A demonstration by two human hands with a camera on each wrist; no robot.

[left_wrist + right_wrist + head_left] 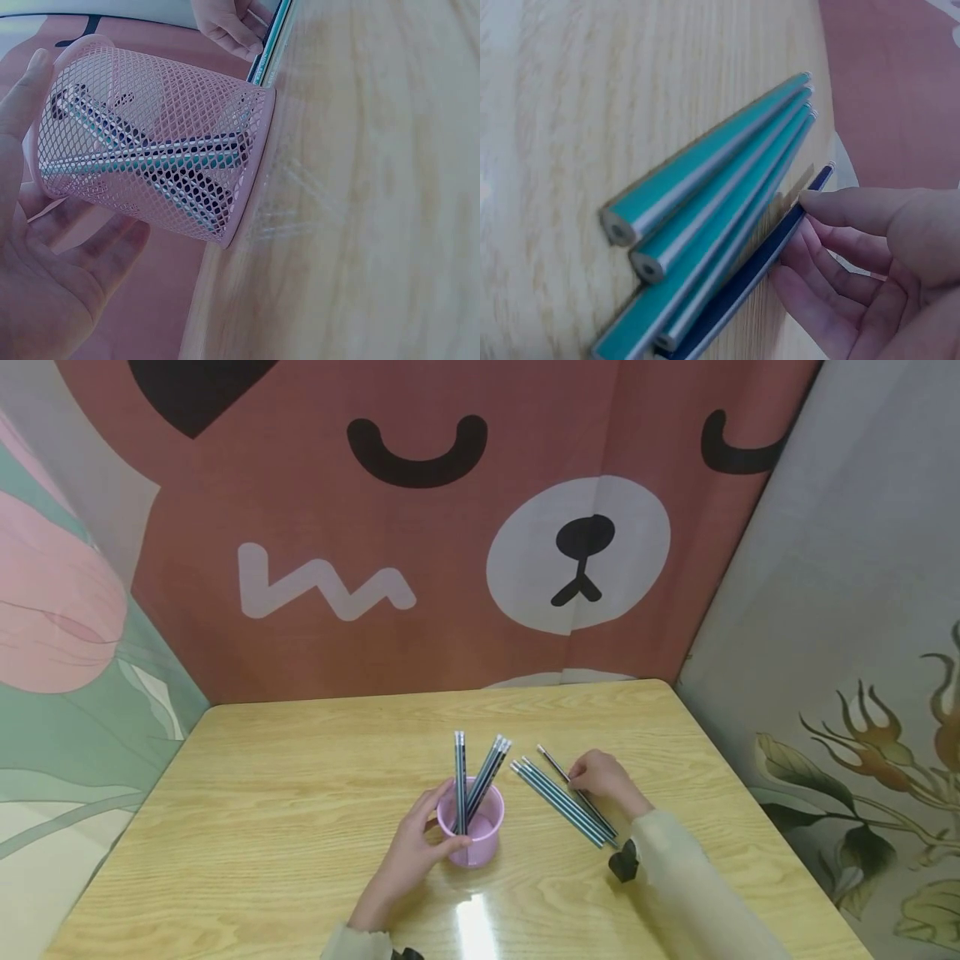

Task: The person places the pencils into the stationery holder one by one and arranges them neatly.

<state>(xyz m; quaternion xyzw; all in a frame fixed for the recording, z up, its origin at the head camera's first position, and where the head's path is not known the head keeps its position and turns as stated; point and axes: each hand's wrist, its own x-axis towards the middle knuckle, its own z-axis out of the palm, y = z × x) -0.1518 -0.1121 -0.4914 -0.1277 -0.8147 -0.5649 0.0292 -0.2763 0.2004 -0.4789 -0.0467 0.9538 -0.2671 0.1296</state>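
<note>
My left hand (412, 845) holds a pink mesh pencil cup (487, 842) by its side, thumb at the near rim. Several striped pencils (480, 781) lean inside the cup, their pale ends up, and the mesh shows them crossing in the left wrist view. To the right, my right hand (606, 779) pinches a dark navy pencil (739, 300) between thumb and fingers. That pencil lies alongside several teal-and-silver pencils (705, 187) on the table, whose near ends are flat and unsharpened in the right wrist view.
The cup and loose pencils are on a light wood-grain table (300, 785). Behind its far edge hangs a curtain (450, 652) with a bear face, and a floral curtain (862, 735) hangs at the right. A black wrist device (624, 862) sits at the right sleeve.
</note>
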